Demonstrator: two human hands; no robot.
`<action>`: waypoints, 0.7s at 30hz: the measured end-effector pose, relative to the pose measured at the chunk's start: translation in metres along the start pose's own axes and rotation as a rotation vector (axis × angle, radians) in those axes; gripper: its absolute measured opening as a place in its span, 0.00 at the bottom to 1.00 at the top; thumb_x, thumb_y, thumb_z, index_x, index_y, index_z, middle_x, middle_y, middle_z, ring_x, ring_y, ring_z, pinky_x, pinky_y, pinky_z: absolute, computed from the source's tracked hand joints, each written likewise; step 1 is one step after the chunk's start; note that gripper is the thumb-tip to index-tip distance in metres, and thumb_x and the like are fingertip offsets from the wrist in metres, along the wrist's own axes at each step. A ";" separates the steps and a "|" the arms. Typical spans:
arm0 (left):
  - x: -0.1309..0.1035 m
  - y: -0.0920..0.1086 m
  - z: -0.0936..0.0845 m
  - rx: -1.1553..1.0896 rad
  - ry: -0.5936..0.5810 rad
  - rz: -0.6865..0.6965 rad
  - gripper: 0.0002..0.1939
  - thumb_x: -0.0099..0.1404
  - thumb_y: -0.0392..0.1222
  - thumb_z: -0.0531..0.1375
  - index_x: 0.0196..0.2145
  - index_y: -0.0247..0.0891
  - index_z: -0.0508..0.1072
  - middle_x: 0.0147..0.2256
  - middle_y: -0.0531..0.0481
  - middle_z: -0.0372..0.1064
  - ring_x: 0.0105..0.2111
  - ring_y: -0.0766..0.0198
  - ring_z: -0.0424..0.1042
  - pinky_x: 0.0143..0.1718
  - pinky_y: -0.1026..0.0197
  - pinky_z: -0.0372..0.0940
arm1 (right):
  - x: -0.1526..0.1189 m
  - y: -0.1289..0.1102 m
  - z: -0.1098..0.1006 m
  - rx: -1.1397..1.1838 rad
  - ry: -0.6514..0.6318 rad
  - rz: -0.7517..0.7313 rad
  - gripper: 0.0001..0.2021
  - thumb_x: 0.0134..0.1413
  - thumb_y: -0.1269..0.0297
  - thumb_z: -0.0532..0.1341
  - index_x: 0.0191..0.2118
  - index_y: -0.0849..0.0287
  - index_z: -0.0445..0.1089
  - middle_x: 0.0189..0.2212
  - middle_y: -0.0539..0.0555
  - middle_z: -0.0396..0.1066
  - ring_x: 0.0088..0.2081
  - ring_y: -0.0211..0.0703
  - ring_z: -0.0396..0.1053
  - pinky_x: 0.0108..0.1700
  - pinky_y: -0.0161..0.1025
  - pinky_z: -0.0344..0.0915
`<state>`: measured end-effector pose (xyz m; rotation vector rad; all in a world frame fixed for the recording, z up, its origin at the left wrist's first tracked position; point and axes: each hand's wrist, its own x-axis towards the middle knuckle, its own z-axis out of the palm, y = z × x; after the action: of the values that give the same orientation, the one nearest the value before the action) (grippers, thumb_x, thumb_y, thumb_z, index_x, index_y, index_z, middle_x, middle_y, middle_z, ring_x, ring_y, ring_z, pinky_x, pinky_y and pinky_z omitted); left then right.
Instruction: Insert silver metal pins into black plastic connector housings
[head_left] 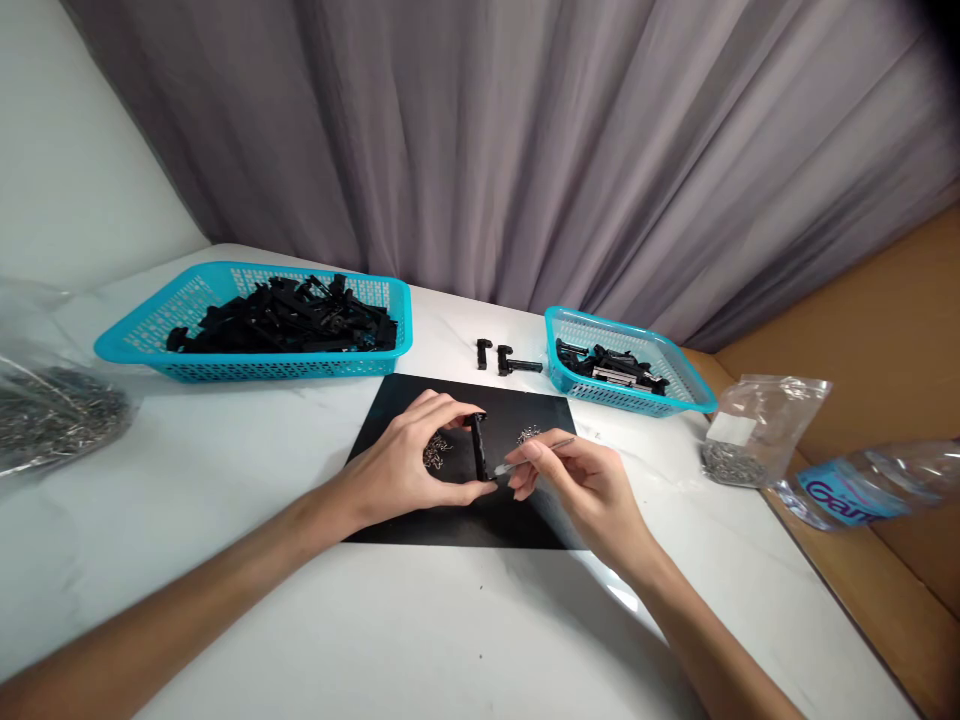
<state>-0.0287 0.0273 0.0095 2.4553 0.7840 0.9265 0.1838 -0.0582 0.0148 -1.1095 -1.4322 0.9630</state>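
black part (pixel 480 448) spanned by left hand (pixel 411 452)

My two hands (pixel 405 455) (pixel 596 480); two blue baskets (pixel 289 369) (pixel 626 397); two clear bags (pixel 60 415) (pixel 739 455); two metal heaps (pixel 436 452) (pixel 529 434); one black mat (pixel 457 527); one bottle (pixel 847 495).

The left hand (pixel 405 462) and right hand (pixel 585 478) crowd the flat black mat (pixel 480 530); the white surface (pixel 480 625) before it allows passage. Beyond, a large turquoise plastic basket (pixel 285 368) and smaller turquoise basket (pixel 637 401) obstruct.
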 end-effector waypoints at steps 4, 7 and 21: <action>-0.002 0.000 0.002 0.007 0.020 -0.024 0.27 0.52 0.43 0.73 0.49 0.37 0.73 0.39 0.48 0.72 0.42 0.55 0.72 0.45 0.53 0.72 | 0.000 0.003 0.002 0.003 -0.054 0.032 0.16 0.68 0.52 0.61 0.37 0.59 0.78 0.30 0.54 0.78 0.30 0.41 0.77 0.36 0.41 0.76; -0.003 0.000 0.003 0.007 0.028 -0.057 0.26 0.51 0.45 0.73 0.46 0.37 0.73 0.38 0.48 0.72 0.40 0.55 0.72 0.43 0.52 0.73 | -0.001 0.003 0.002 -0.017 -0.010 -0.006 0.16 0.69 0.53 0.60 0.37 0.59 0.78 0.30 0.54 0.78 0.29 0.42 0.77 0.36 0.42 0.76; -0.003 0.002 0.001 0.027 0.016 -0.044 0.23 0.51 0.45 0.72 0.43 0.37 0.73 0.37 0.48 0.70 0.40 0.55 0.71 0.41 0.53 0.72 | -0.002 0.006 0.007 0.034 -0.019 0.035 0.17 0.68 0.52 0.61 0.35 0.60 0.78 0.28 0.55 0.79 0.27 0.43 0.77 0.35 0.42 0.76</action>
<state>-0.0292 0.0233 0.0086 2.4464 0.8572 0.9264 0.1779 -0.0589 0.0071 -1.1057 -1.4107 1.0215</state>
